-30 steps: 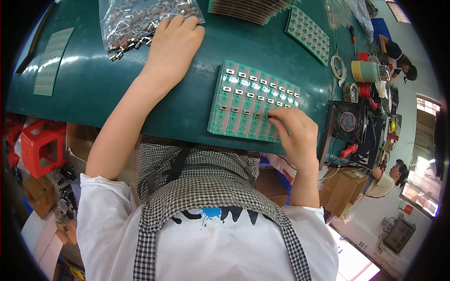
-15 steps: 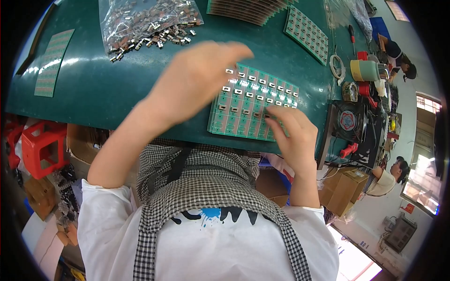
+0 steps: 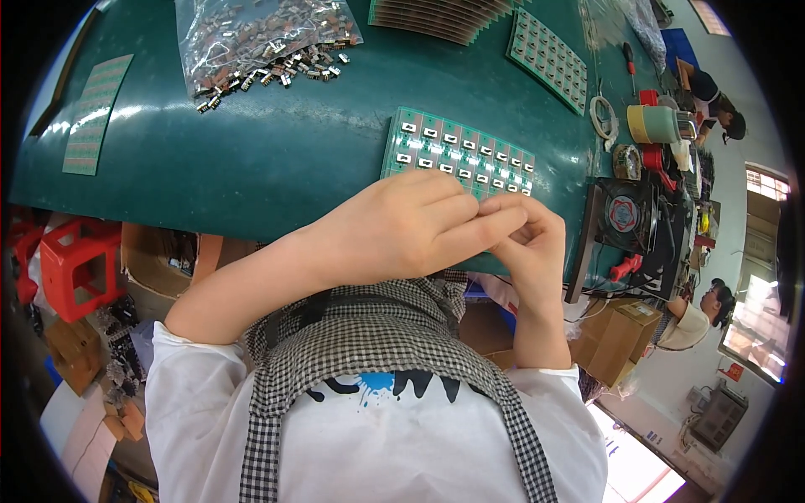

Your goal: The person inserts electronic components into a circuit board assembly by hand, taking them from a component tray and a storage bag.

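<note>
A green circuit board panel (image 3: 459, 154) with rows of small metal switches lies in front of me, on top of at least one other board. My left hand (image 3: 419, 222) reaches across its near part, fingers drawn together and tips meeting those of my right hand. At the panel's right side, my right hand (image 3: 537, 235) has thumb and fingers bent in a pinch. Whatever lies between the touching fingertips is hidden. Both hands cover the nearer rows. Farther off, loose small metal switches (image 3: 293, 69) spill from a clear plastic bag (image 3: 251, 29).
A fanned stack of boards (image 3: 436, 18) and a filled board (image 3: 549, 63) lie at the back of the green table (image 3: 243, 159). Another board (image 3: 96, 113) is far left. To the right stand a small fan (image 3: 625, 214), tape and a screwdriver (image 3: 630, 67). Two people sit beyond.
My left hand has come down and right from above the panel's far left corner to meet my right hand. The right hand stays almost in place.
</note>
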The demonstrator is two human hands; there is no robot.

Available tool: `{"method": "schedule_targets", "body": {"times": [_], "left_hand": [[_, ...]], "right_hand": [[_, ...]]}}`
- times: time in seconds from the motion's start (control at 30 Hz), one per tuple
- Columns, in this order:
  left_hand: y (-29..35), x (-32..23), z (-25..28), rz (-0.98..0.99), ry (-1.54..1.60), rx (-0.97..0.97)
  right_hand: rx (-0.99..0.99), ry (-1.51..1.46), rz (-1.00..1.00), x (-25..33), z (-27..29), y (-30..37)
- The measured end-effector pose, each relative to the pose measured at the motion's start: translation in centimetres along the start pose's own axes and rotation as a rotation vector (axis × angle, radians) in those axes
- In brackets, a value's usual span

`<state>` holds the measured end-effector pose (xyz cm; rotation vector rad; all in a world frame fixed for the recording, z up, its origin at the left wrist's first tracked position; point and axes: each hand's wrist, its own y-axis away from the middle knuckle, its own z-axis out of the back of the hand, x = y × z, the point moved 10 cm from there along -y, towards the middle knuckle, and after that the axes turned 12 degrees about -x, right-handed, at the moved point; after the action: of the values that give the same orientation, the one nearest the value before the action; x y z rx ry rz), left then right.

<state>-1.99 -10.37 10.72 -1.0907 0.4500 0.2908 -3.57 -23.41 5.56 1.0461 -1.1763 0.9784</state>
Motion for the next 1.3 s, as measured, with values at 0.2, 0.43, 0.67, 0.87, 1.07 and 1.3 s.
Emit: {"method": "schedule_targets", "body": {"times": [0.2, 0.43, 0.67, 0.87, 1.07, 1.3], "left_hand": [[-1.6, 8.0, 4.8, 0.140, -0.659, -0.072], [1.3, 14.2, 5.4, 0.204, -0.923, 0.118], [1.2, 14.4, 5.1, 0.216, -0.908, 0.145], [0.5, 12.1, 5.6, 0.164, -0.785, 0.062], [-1.7, 1.1, 1.2, 0.037, -0.124, 0.005], [-0.7, 0.2, -0.1, 0.027, -0.080, -0.050]], "right_hand": [[-0.116, 0.756, 0.525, 3.3, 2.4, -0.5], [0.038, 0.948, 0.666, 3.0, 0.6, 0.3], [0.081, 1.023, 0.751, 3.3, -0.3, 0.7], [0.036, 1.012, 0.770, 4.1, -0.5, 1.0], [-0.103, 0.123, 0.079, 1.1, 0.7, -0.2], [0.052, -0.158, -0.054, -0.8, -0.6, 0.0]]}}
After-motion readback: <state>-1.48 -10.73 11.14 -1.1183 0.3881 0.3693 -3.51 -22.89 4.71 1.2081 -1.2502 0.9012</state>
